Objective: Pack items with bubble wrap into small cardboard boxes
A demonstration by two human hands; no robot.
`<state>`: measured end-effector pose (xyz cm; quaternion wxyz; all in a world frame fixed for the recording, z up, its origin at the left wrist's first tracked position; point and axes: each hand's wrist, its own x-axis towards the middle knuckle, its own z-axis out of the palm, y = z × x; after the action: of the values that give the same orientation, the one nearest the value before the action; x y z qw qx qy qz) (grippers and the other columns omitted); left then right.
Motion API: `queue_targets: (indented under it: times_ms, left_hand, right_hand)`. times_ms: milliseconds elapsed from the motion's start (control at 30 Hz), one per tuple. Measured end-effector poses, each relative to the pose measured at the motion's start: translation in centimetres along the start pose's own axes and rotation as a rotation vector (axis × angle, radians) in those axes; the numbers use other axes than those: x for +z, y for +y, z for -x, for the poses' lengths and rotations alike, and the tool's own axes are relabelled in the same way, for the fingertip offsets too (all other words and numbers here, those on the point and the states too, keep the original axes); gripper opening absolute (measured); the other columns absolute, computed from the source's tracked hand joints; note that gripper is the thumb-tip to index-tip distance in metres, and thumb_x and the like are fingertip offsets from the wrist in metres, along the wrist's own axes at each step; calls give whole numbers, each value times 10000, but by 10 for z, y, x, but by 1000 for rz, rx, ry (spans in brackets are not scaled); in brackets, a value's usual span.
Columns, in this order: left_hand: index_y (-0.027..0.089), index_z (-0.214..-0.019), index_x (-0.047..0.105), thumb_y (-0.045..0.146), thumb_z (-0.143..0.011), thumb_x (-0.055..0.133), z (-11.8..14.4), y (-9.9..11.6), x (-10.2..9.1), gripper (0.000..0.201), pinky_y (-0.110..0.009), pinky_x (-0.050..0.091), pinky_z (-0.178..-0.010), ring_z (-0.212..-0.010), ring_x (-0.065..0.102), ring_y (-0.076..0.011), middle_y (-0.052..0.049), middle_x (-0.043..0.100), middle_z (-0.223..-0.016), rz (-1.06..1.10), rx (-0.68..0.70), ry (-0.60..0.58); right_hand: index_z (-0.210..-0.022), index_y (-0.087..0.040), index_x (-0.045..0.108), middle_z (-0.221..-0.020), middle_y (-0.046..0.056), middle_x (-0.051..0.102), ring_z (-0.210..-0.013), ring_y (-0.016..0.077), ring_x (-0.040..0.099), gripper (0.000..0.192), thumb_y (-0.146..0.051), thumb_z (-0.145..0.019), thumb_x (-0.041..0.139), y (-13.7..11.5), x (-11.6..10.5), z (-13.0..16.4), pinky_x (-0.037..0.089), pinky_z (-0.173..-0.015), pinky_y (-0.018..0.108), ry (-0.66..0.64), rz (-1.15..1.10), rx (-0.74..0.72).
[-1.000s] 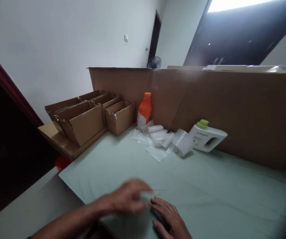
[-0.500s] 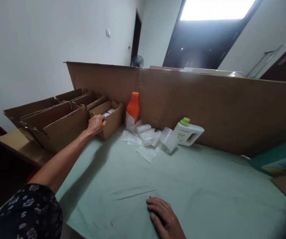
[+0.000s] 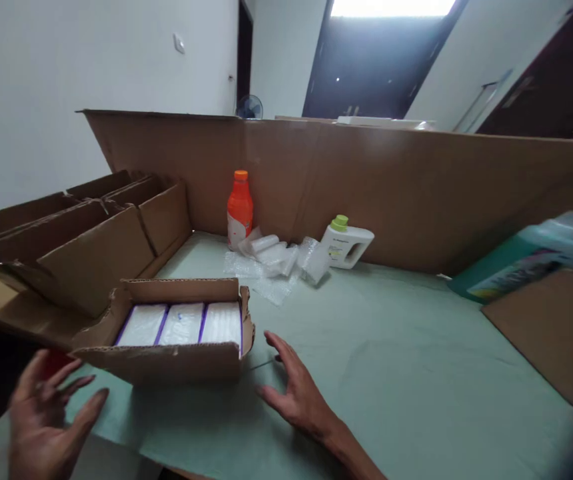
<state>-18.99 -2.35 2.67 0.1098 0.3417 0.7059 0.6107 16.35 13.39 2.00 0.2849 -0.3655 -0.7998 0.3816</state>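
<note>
A small open cardboard box (image 3: 186, 363) stands on the green-covered table in front of me. Inside it sit white plastic-wrapped packs (image 3: 181, 325) with purple edges, side by side. My left hand (image 3: 49, 413) is off the box's near left corner, fingers spread and holding nothing. To the right of the box, just apart from it, my right hand (image 3: 296, 393) hovers low over the cloth with thumb and fingers apart, also without anything in it.
Larger divided cardboard boxes (image 3: 94, 257) stand at the left. Along the cardboard wall (image 3: 416, 193) are an orange bottle (image 3: 240, 207), bubble wrap (image 3: 274, 263) and a white jug (image 3: 349, 245) with a green cap. A teal bottle (image 3: 516, 260) leans at the right by a cardboard flap (image 3: 556, 333).
The small box with the packs has come from beside the larger boxes to the near left of the table. My left hand has let go of it; my right hand has risen beside it.
</note>
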Motion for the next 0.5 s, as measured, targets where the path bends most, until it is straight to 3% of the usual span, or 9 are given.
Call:
queue_targets:
  times_ms: [100, 167, 233, 400, 500]
  left_hand:
    - [291, -1414, 434, 636, -612, 812, 14, -15, 24, 951, -397, 593, -837, -1052, 652, -299, -83, 604, -1275, 3, -180, -131]
    - [267, -1348, 485, 634, -664, 785, 20, -14, 42, 833, -405, 584, -900, -1111, 647, -308, -90, 616, -1269, -12, -207, -184]
    - [261, -1365, 461, 599, -693, 782, 27, -11, 60, 818, -431, 566, -958, -1144, 643, -315, -102, 608, -1301, 19, -196, -254]
    - [210, -1525, 303, 516, -779, 722, 54, 6, 131, 909, -540, 388, -1157, -1378, 482, -379, -194, 419, -1548, 120, -111, -613]
    - [182, -1563, 272, 453, -799, 684, 61, 27, 180, 909, -582, 274, -1209, -1452, 377, -387, -199, 327, -1609, 180, 34, -838]
  right_hand:
    - [-1570, -221, 307, -1599, 165, 377, -1444, 375, 385, 1039, -400, -697, 840, -13, 13, -17, 345, -1169, 577, -129, -85, -29]
    - [-1558, -208, 319, -1568, 165, 423, -1411, 380, 422, 1030, -451, -697, 830, -18, 17, -20, 359, -1155, 576, -122, -154, -65]
    - [-1529, -208, 356, -1508, 153, 500, -1341, 361, 501, 913, -455, -753, 768, -15, 10, -15, 417, -1111, 553, -35, -214, -56]
    - [-1254, -198, 586, -1220, 159, 694, -1115, 359, 652, 561, -491, -786, 683, 23, -48, 21, 515, -985, 538, 269, -107, 177]
    - [-1112, -191, 633, -1099, 160, 736, -1040, 360, 686, 526, -562, -745, 695, 49, -88, 45, 551, -926, 506, 454, -29, 317]
